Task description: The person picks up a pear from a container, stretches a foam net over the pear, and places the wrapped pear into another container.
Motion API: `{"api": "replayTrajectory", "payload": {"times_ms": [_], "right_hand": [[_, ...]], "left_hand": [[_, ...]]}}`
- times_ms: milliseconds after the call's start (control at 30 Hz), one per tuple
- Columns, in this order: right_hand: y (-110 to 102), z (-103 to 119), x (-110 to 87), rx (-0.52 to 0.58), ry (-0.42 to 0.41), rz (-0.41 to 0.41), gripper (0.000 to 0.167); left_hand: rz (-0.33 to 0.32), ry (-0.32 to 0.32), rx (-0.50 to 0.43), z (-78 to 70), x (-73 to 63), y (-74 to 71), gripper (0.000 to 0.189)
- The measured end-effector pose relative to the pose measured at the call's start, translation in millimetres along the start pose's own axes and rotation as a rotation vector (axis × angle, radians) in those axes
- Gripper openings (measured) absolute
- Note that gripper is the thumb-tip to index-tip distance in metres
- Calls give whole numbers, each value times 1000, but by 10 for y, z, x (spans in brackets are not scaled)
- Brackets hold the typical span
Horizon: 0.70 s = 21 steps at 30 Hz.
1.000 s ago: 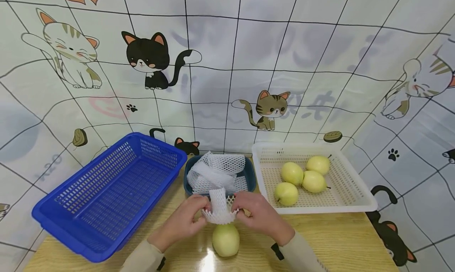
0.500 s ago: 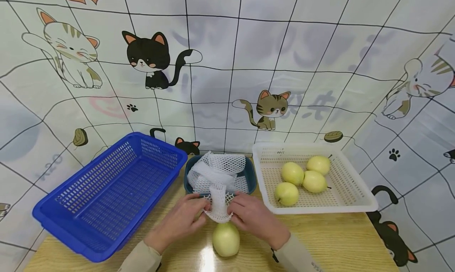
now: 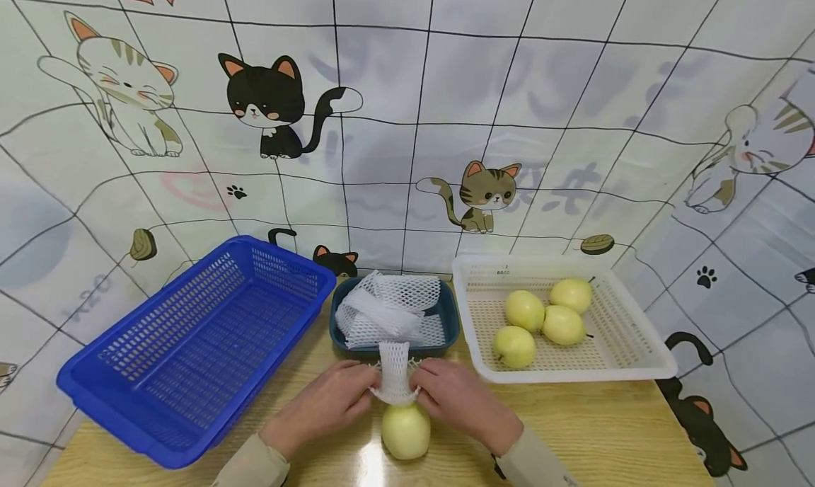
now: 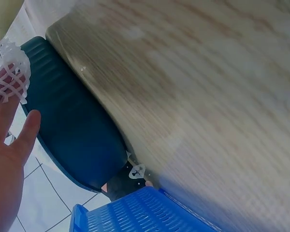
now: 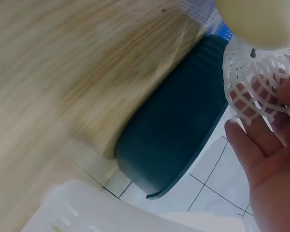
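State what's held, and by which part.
The left hand and right hand hold the net by opposite sides of its edge; neither grips the fruit.

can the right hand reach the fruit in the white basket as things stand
Probably yes: the white basket is open-topped and nothing covers the fruit, though the right hand holds the white net.

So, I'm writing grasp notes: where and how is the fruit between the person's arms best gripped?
Probably round its widest part, from the near side: the fruit is rounded and its near end bare, while its far end is at the mesh sleeve, held by the left hand and the right hand.
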State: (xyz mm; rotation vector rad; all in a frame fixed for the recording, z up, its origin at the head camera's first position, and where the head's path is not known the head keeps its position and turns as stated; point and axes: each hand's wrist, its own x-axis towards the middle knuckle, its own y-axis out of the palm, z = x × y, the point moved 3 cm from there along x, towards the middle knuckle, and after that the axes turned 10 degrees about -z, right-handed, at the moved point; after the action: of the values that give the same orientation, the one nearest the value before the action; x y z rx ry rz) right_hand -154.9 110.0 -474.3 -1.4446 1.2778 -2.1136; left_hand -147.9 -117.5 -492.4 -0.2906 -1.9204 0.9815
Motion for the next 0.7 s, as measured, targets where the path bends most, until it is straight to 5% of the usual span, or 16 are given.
{"api": "replayTrajectory", "payload": {"times_ms": [367, 567, 700], "right_hand": [[-77, 19, -179, 173, 77, 118, 22], [-76, 34, -308, 361, 259, 261, 54], [-53, 57, -363, 389, 255, 268, 72]], "left_hand": [[54, -5, -1, -67, -86, 39, 18], [63, -24, -31, -94, -117, 67, 19], [80, -44, -66, -100, -132, 91, 20]]}}
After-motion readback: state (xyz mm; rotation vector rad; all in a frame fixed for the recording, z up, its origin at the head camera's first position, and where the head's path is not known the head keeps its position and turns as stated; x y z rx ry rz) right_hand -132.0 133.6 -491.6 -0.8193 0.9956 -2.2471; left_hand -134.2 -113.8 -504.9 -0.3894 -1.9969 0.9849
